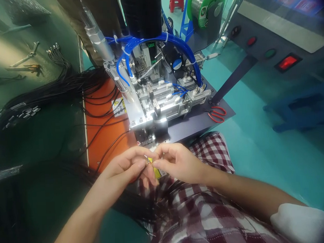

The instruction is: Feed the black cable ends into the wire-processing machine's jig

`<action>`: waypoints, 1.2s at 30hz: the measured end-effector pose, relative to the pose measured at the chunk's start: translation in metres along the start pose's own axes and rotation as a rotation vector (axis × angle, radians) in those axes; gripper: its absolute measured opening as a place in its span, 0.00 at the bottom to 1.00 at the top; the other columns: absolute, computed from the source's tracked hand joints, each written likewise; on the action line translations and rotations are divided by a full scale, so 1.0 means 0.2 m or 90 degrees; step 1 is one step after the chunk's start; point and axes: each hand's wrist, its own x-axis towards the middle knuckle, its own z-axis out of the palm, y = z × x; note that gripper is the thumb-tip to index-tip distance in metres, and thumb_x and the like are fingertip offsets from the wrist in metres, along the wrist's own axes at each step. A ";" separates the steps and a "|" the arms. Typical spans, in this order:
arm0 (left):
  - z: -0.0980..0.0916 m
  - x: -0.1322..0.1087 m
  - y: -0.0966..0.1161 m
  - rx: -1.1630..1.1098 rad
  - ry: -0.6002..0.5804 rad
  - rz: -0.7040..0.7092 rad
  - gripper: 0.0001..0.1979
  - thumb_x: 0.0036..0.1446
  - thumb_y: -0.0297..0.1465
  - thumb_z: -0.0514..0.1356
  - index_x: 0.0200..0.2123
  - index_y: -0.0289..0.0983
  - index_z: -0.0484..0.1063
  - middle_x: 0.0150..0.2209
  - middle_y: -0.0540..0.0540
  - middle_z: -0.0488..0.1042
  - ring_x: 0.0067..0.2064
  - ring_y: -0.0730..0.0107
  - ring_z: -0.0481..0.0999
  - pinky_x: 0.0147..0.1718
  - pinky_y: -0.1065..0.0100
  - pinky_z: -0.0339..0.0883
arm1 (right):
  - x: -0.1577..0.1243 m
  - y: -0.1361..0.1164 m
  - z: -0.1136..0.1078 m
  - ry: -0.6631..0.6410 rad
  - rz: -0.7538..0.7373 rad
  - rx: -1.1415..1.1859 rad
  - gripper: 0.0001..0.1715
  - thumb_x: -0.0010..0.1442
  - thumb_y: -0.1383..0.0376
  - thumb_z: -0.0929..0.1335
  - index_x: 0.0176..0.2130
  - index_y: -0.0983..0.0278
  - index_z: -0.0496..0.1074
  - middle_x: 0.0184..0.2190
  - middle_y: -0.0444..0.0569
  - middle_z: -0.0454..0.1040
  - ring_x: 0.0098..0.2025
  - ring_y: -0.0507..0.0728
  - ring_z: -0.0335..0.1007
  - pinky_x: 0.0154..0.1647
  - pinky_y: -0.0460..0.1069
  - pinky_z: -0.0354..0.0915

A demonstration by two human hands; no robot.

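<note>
Teal flooring (245, 140) is seen beyond a metal machine (166, 100). Near the front edge of its base (189, 129), fine wire ends (150, 162) are pinched by the left hand (126, 168) and the right hand (182, 163).

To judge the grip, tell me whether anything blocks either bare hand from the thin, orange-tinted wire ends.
Nothing visible does: the left hand and right hand have fingertips at the wire ends. The silver metal machine stands beyond them, not between.

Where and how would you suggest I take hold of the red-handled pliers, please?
Probably by both red handles, coming from above and the right with the right hand: the pliers lie flat on the dark base plate, handles splayed rightward, while the narrow tips point left.
</note>
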 end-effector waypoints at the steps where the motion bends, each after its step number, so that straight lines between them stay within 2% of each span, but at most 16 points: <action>1: 0.00 0.00 0.00 0.010 -0.002 0.001 0.09 0.64 0.38 0.59 0.44 0.40 0.71 0.29 0.46 0.79 0.29 0.67 0.78 0.29 0.71 0.70 | 0.00 0.00 -0.01 -0.003 0.002 -0.004 0.06 0.59 0.67 0.67 0.30 0.65 0.67 0.20 0.39 0.66 0.20 0.46 0.57 0.20 0.43 0.54; 5: 0.00 0.00 0.00 0.022 0.012 0.001 0.09 0.62 0.38 0.62 0.36 0.39 0.69 0.29 0.46 0.79 0.29 0.68 0.78 0.29 0.70 0.71 | -0.01 0.00 -0.02 0.003 -0.004 -0.029 0.07 0.59 0.64 0.69 0.31 0.65 0.69 0.19 0.38 0.64 0.20 0.46 0.55 0.21 0.43 0.53; 9: 0.02 -0.01 0.00 0.062 0.047 0.010 0.09 0.63 0.38 0.60 0.34 0.39 0.69 0.28 0.50 0.75 0.28 0.72 0.75 0.29 0.71 0.69 | -0.02 -0.02 -0.02 0.001 -0.001 -0.006 0.09 0.58 0.63 0.70 0.30 0.65 0.68 0.19 0.38 0.64 0.20 0.46 0.55 0.19 0.43 0.52; 13: 0.05 -0.02 0.00 0.168 0.126 0.038 0.09 0.64 0.38 0.58 0.35 0.39 0.70 0.30 0.50 0.73 0.31 0.72 0.74 0.32 0.72 0.69 | -0.03 -0.07 -0.01 0.043 -0.059 -0.094 0.05 0.58 0.69 0.68 0.29 0.65 0.71 0.21 0.39 0.70 0.19 0.46 0.59 0.19 0.42 0.54; 16: 0.09 -0.02 -0.02 0.291 0.212 0.107 0.07 0.65 0.36 0.56 0.36 0.40 0.68 0.32 0.50 0.73 0.32 0.71 0.73 0.31 0.71 0.68 | -0.04 -0.08 0.01 0.097 -0.150 -0.206 0.06 0.56 0.73 0.67 0.27 0.66 0.71 0.25 0.41 0.73 0.22 0.46 0.62 0.23 0.43 0.58; 18: 0.11 -0.03 -0.05 0.423 0.289 0.191 0.06 0.64 0.34 0.55 0.35 0.41 0.68 0.33 0.49 0.73 0.32 0.70 0.73 0.31 0.70 0.68 | -0.03 -0.06 0.02 0.146 -0.182 -0.244 0.08 0.55 0.73 0.67 0.25 0.65 0.68 0.24 0.41 0.70 0.24 0.46 0.62 0.25 0.43 0.59; 21: 0.13 -0.03 -0.09 0.568 0.377 0.305 0.05 0.62 0.31 0.56 0.32 0.41 0.68 0.33 0.49 0.74 0.35 0.68 0.74 0.32 0.70 0.67 | 0.00 -0.02 0.03 0.170 -0.120 -0.171 0.09 0.56 0.71 0.67 0.25 0.64 0.65 0.21 0.39 0.66 0.23 0.47 0.60 0.24 0.43 0.57; 22: 0.13 -0.03 -0.09 0.555 0.391 0.303 0.05 0.61 0.32 0.57 0.33 0.41 0.69 0.33 0.48 0.75 0.35 0.68 0.75 0.33 0.69 0.68 | 0.01 -0.01 0.02 0.156 -0.082 -0.120 0.09 0.57 0.70 0.67 0.26 0.64 0.66 0.21 0.39 0.65 0.22 0.46 0.60 0.22 0.43 0.56; 24: 0.12 -0.03 -0.07 0.420 0.383 0.224 0.06 0.62 0.36 0.57 0.37 0.40 0.71 0.36 0.47 0.77 0.37 0.67 0.77 0.35 0.69 0.70 | 0.02 0.00 0.02 0.119 -0.016 -0.017 0.08 0.58 0.66 0.68 0.28 0.64 0.66 0.19 0.37 0.64 0.19 0.46 0.57 0.19 0.42 0.53; 27: 0.10 -0.02 -0.02 0.098 0.309 0.046 0.17 0.61 0.43 0.60 0.49 0.40 0.72 0.41 0.45 0.78 0.41 0.64 0.78 0.37 0.68 0.72 | 0.03 -0.01 0.00 0.098 0.034 0.078 0.09 0.58 0.64 0.69 0.28 0.64 0.66 0.17 0.35 0.62 0.17 0.45 0.53 0.17 0.42 0.49; 29: 0.08 0.00 0.00 -0.066 0.261 -0.045 0.22 0.57 0.43 0.64 0.52 0.40 0.72 0.42 0.44 0.78 0.41 0.64 0.78 0.35 0.69 0.72 | 0.03 -0.02 0.00 0.103 0.043 0.102 0.10 0.58 0.64 0.69 0.28 0.64 0.66 0.18 0.36 0.62 0.17 0.45 0.52 0.18 0.42 0.49; 32: 0.05 0.02 0.01 -0.204 0.250 -0.114 0.20 0.52 0.39 0.68 0.48 0.39 0.76 0.41 0.43 0.78 0.40 0.66 0.77 0.32 0.72 0.72 | 0.03 -0.02 -0.01 0.105 0.056 0.115 0.12 0.57 0.62 0.71 0.28 0.65 0.66 0.19 0.37 0.63 0.19 0.46 0.54 0.20 0.43 0.51; 36: 0.03 0.04 0.00 -0.285 0.245 -0.100 0.14 0.48 0.35 0.72 0.38 0.37 0.79 0.39 0.47 0.77 0.38 0.71 0.76 0.36 0.73 0.73 | 0.02 -0.01 0.00 0.102 0.061 0.114 0.14 0.56 0.60 0.72 0.28 0.65 0.67 0.21 0.38 0.64 0.21 0.46 0.54 0.21 0.43 0.51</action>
